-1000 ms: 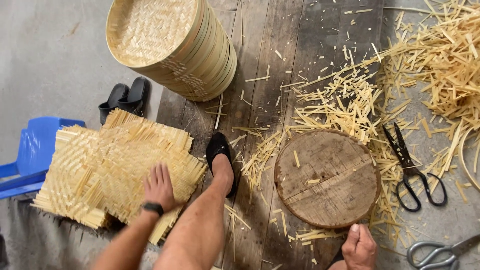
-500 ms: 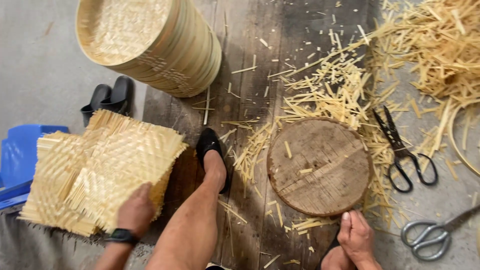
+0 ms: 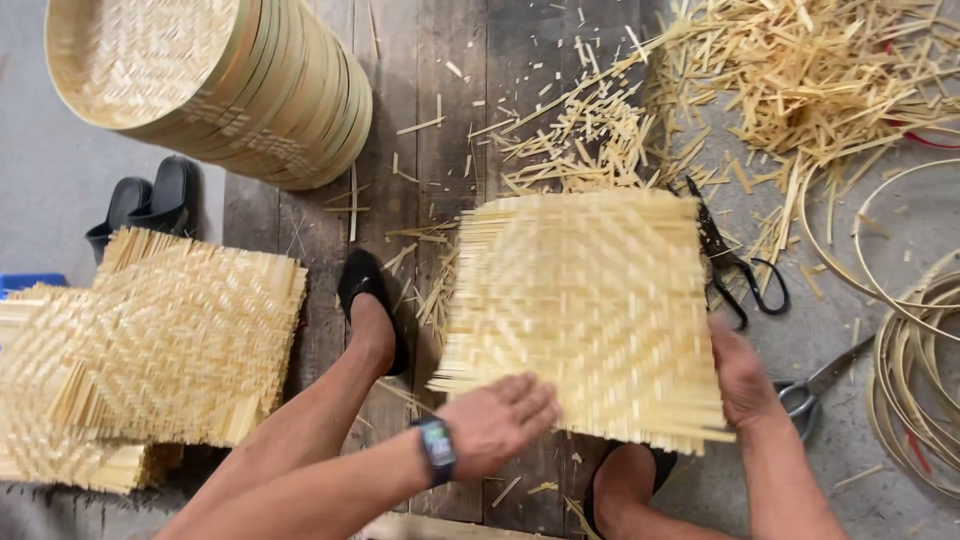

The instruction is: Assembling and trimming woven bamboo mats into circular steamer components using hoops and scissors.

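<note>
In the middle of the scene, over dark floorboards (image 3: 450,120), both hands hold a square woven bamboo mat (image 3: 585,310). The left hand (image 3: 500,425) lies on the mat's near left corner with its fingers spread flat on top. The right hand (image 3: 742,375) grips the mat's near right edge; how its fingers close under the mat cannot be told. To the left lies a stack of mats (image 3: 160,350), well apart from the held one. Between them a foot in a black slipper (image 3: 370,300) rests on the boards. At far left stands a stack of round trays (image 3: 215,85), tilted, with a pair of black sandals (image 3: 145,205) beside it. Black shears (image 3: 735,260) lie just right of the mat, bamboo scraps (image 3: 800,80) beyond, coiled strips (image 3: 915,370) at right.
</note>
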